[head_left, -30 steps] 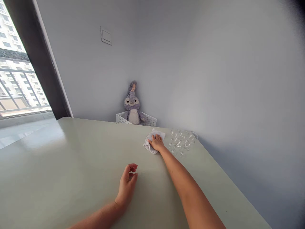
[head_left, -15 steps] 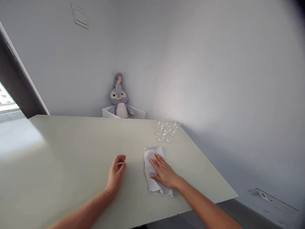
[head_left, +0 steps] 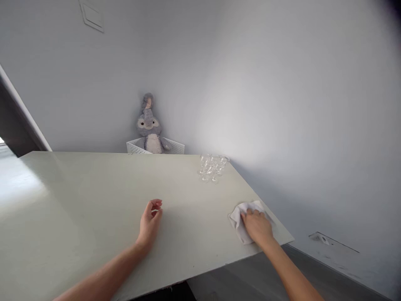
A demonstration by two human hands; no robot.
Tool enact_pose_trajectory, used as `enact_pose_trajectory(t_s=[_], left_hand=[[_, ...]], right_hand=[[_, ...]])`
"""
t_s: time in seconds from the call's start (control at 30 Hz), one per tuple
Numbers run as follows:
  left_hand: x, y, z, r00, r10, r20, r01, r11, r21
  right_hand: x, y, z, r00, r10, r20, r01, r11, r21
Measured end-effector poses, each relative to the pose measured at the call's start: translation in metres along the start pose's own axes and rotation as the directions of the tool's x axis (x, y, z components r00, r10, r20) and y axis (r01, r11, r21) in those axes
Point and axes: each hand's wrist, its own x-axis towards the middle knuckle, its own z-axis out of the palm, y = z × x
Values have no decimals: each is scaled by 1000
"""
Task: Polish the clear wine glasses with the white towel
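My right hand (head_left: 258, 227) lies on a white cloth (head_left: 242, 232) near the right edge of the table, its fingers curled into the bunched fabric. The cloth is crumpled and rests on the tabletop. Over the middle of the table, my left hand (head_left: 151, 221) is loosely curved with a gap between thumb and fingers, and it holds nothing. Several clear stemmed glasses (head_left: 213, 168) stand grouped at the far right of the table, beyond the cloth.
The pale table (head_left: 94, 196) has a far right edge close to the wall. Behind it, a grey plush toy (head_left: 153, 129) sits in a white perforated basket (head_left: 135, 146). A light switch (head_left: 92, 16) is on the wall at upper left.
My right hand has moved right with the cloth, which was laid out flatter under spread fingers and is now bunched. The left hand keeps nearly the same pose. The view has shifted slightly right.
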Motion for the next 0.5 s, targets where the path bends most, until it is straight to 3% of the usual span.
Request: enact_pose_trajectory(t_s=[0.1, 0.17, 0.23, 0.3, 0.37, 0.4, 0.43, 0.47, 0.5], left_hand=[[-4, 2, 0, 979, 202, 8, -202, 976, 84], [-9, 4, 0, 896, 441, 57, -444, 885, 138], [-17, 8, -2, 745, 646, 166, -666, 733, 134], [-24, 12, -5, 549, 773, 317, -824, 564, 54], [-30, 15, -6, 342, 802, 490, -909, 414, -42], [-30, 16, -6, 272, 777, 568, -929, 367, -57], [-30, 17, -7, 255, 730, 634, -936, 350, -26], [-28, 18, -7, 298, 669, 681, -931, 362, 52], [-24, 17, -7, 389, 599, 700, -905, 392, 168]], right_hand=[[-22, -40, -25, 996, -83, 43, 77, 988, 130], [-30, -66, -43, 976, -200, 87, 165, 937, 307], [-33, -90, -57, 939, -334, 81, 257, 838, 482], [-34, -111, -66, 902, -429, 49, 319, 737, 596], [-34, -129, -69, 877, -480, 17, 355, 670, 652], [-35, -137, -68, 867, -498, 2, 371, 648, 665], [-35, -142, -67, 860, -511, -10, 386, 635, 669], [-37, -147, -64, 852, -524, -18, 402, 631, 664], [-39, -150, -62, 843, -537, -24, 421, 632, 651]])
